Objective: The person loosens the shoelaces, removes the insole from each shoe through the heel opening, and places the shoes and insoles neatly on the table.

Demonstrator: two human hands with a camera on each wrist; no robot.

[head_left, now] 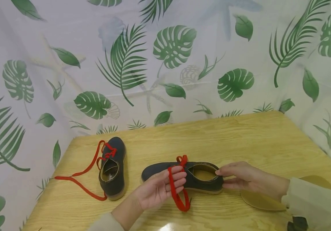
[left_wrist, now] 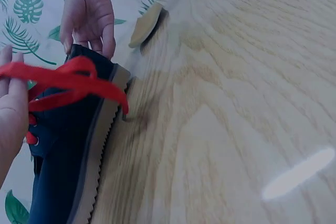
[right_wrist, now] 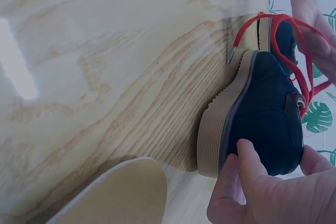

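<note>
A dark navy shoe (head_left: 165, 170) with a pale ridged sole lies lengthwise on the table, its toe to the left. My right hand (head_left: 240, 176) grips the shoe's heel end, thumb at the collar and fingers against the outside. Beside the laced front is my left hand (head_left: 162, 189), palm up with fingers extended. A red shoelace (head_left: 172, 186) drapes across those fingers and hangs in a loop over the near side. In the right wrist view, the lace's tip hangs beside the sole. The far side of the shoe is hidden.
A second navy shoe (head_left: 119, 176) stands at the left, toe away, its red laces (head_left: 81, 186) spread leftward. A tan insole (head_left: 257, 202) lies partly under my right forearm. A dark object (head_left: 297, 223) shows at the lower right. Leaf-printed cloth (head_left: 205, 80) surrounds the wooden table (head_left: 240, 138).
</note>
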